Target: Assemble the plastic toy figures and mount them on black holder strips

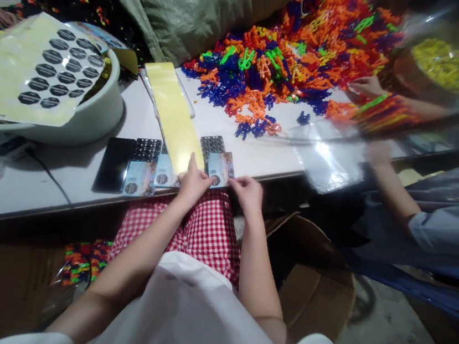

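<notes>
Card packet (221, 168) at the desk (257, 153) edge is pinched by both the left hand (193, 183) and right hand (247, 192). Yellow strip (174, 115) and plastic pieces (293, 62) lie behind; its print is unreadable.

We record both forearms bare to above the elbow, the left hand (193, 183) and right hand (247, 192) without gloves, rings or watch. We note a white short-sleeved top bearing a small dark printed mark at the lower chest. Red-and-white checked cloth covers the lap.
</notes>
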`<move>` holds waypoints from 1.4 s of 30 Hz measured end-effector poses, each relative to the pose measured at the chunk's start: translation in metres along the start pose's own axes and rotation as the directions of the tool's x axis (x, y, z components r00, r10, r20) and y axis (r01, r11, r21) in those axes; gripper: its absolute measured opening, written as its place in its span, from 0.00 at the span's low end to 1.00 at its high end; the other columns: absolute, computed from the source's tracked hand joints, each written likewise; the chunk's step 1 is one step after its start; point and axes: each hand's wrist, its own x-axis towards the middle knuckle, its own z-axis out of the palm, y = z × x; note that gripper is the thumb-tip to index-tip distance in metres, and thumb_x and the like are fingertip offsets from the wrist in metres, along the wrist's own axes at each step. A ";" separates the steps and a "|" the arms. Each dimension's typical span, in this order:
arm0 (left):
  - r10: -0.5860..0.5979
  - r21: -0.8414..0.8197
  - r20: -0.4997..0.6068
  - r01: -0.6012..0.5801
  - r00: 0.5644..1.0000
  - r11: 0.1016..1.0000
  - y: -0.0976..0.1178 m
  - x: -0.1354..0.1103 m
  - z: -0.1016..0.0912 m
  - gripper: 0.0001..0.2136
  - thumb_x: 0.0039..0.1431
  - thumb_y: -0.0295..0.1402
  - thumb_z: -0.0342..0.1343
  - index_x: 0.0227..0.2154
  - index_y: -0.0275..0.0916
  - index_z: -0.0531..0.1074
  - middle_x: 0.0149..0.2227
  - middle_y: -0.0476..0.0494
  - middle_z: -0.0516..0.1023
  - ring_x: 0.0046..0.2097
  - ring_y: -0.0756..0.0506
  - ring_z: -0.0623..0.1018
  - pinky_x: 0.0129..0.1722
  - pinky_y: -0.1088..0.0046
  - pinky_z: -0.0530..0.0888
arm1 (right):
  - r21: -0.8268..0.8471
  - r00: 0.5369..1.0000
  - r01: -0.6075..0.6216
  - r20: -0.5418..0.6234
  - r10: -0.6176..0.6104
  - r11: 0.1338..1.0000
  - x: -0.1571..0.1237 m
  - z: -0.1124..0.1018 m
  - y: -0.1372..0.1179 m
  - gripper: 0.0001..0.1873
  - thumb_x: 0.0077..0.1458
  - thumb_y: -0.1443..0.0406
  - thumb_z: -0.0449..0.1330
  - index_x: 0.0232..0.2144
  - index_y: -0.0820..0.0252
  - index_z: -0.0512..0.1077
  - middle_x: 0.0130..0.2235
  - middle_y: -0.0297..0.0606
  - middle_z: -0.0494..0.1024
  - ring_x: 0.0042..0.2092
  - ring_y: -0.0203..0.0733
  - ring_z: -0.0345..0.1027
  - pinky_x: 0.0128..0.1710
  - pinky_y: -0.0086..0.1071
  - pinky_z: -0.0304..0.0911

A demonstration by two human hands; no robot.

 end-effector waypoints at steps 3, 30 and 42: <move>-0.002 0.009 -0.001 0.002 1.000 1.000 0.000 0.000 0.000 0.46 0.45 0.38 0.60 0.62 0.33 0.38 0.25 0.53 0.75 0.33 0.45 0.76 0.50 0.62 0.58 | -0.008 1.000 0.003 -0.007 -0.003 1.000 -0.001 0.001 -0.001 0.09 0.39 0.60 0.64 0.20 0.60 0.72 0.23 0.36 0.77 0.26 0.40 0.69 0.28 0.30 0.60; 0.040 0.485 0.101 -0.084 0.994 0.871 0.013 0.000 -0.002 0.40 0.52 0.41 0.54 0.61 0.30 0.38 0.38 0.35 0.77 0.44 0.36 0.75 0.45 0.60 0.60 | -0.561 0.987 0.161 0.108 -0.121 0.812 0.001 -0.003 -0.013 0.12 0.49 0.56 0.58 0.29 0.59 0.71 0.32 0.39 0.77 0.39 0.45 0.69 0.42 0.38 0.55; 0.156 0.254 0.056 -0.165 0.986 0.953 0.010 -0.020 0.002 0.36 0.51 0.30 0.54 0.61 0.29 0.43 0.44 0.34 0.73 0.45 0.38 0.71 0.46 0.59 0.64 | 0.358 0.980 -0.113 0.197 0.043 0.927 -0.015 0.013 0.031 0.22 0.38 0.57 0.64 0.35 0.63 0.69 0.30 0.37 0.77 0.33 0.39 0.71 0.38 0.34 0.64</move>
